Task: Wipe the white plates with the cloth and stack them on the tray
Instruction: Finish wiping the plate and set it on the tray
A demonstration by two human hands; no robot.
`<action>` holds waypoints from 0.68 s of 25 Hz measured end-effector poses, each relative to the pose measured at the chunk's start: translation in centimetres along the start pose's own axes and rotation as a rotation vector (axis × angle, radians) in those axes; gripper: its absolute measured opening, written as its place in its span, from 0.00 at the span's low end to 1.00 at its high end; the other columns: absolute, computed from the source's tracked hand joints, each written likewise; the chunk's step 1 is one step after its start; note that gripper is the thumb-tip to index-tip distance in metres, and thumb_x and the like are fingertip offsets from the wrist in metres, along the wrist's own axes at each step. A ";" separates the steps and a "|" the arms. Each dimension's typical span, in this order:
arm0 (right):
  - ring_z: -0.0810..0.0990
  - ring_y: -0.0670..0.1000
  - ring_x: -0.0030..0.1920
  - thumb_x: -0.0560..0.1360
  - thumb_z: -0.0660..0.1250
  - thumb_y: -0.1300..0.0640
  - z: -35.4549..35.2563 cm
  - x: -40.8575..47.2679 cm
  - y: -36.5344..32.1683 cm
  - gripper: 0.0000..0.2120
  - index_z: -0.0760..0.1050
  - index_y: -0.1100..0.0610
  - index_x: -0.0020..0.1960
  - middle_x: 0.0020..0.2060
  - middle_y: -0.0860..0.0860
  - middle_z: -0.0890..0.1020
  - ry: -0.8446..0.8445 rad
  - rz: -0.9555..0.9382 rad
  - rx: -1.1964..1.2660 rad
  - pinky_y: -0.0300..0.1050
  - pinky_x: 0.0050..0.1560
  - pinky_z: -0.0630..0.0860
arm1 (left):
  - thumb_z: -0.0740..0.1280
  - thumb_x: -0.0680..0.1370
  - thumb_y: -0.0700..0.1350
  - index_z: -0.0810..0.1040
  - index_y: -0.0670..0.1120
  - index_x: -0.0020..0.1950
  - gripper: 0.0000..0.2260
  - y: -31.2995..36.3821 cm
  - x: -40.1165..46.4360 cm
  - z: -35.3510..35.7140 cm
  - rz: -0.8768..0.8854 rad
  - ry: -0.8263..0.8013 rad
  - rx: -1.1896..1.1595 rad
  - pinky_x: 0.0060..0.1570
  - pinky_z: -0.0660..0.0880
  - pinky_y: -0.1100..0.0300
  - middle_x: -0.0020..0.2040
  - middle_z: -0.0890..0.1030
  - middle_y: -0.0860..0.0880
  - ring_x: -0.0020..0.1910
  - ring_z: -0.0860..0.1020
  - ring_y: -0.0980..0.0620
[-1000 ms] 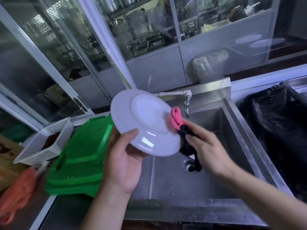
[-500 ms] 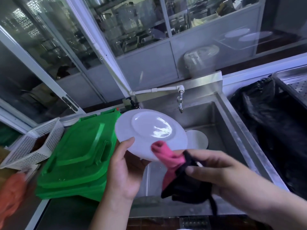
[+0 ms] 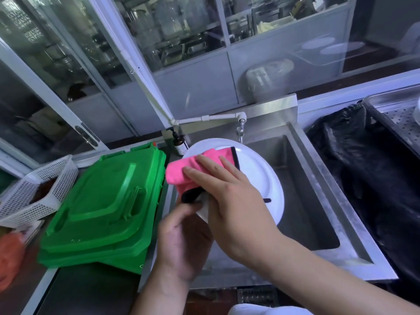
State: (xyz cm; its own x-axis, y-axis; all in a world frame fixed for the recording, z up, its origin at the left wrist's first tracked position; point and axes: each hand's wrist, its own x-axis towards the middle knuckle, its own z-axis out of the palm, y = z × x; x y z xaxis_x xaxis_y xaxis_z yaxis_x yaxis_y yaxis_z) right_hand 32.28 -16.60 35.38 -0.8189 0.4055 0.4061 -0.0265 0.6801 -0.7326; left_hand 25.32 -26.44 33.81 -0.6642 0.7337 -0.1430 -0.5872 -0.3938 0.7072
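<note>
**Plate wiped over the sink**

Plate (image 3: pixel 256 178), white, is held tilted above the steel sink (image 3: pixel 318 201). My left hand (image 3: pixel 181 242) grips its near rim from below, fingers curled round the edge. My right hand (image 3: pixel 229 196) lies flat on the pink cloth (image 3: pixel 181 171), fingers straight, pressing it onto the plate's face. At nine o'clock from the plate lie green lids (image 3: pixel 102 208); at three o'clock, a black bag (image 3: pixel 375 178).
</note>
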 end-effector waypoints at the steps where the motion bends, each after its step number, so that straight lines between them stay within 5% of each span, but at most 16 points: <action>1: 0.61 0.60 0.77 0.73 0.49 0.56 0.1 -0.2 0.0 0.30 0.72 0.46 0.72 0.76 0.47 0.68 0.004 -0.017 -0.001 0.59 0.75 0.61 | 0.83 0.60 0.45 0.84 0.44 0.61 0.30 0.3 -0.1 -0.3 0.009 -0.009 -0.009 0.57 0.80 0.54 0.60 0.84 0.43 0.59 0.83 0.46; 6: 0.65 0.60 0.75 0.71 0.58 0.53 0.6 -2.7 0.8 0.27 0.75 0.48 0.70 0.73 0.46 0.72 -0.083 -0.221 -0.183 0.64 0.70 0.65 | 0.68 0.74 0.61 0.83 0.42 0.63 0.28 0.5 -0.6 -0.5 -0.034 0.166 -0.044 0.69 0.71 0.45 0.62 0.82 0.38 0.63 0.81 0.40; 12: 0.65 0.59 0.76 0.75 0.69 0.54 -1.3 -4.6 4.6 0.26 0.71 0.47 0.73 0.75 0.47 0.69 -0.110 -0.498 -0.391 0.66 0.69 0.67 | 0.63 0.79 0.52 0.84 0.38 0.60 0.21 0.4 -1.1 -0.4 -0.118 0.213 0.034 0.53 0.82 0.48 0.57 0.84 0.36 0.52 0.84 0.39; 17: 0.69 0.59 0.74 0.80 0.61 0.58 -3.9 -6.0 7.9 0.22 0.72 0.51 0.73 0.74 0.50 0.71 0.025 -0.503 -0.447 0.63 0.68 0.70 | 0.60 0.83 0.48 0.77 0.38 0.68 0.19 0.4 -0.2 -0.1 -0.182 0.265 -0.038 0.60 0.77 0.42 0.63 0.81 0.34 0.59 0.82 0.37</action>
State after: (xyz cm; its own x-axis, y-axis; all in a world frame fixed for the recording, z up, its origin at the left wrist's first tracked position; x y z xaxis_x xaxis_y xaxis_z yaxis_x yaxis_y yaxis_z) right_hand 39.19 -11.26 29.32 -0.7552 -0.0167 0.6552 -0.1570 0.9752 -0.1561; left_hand 25.15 -26.80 34.06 -0.6410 0.6260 -0.4441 -0.7211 -0.2930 0.6278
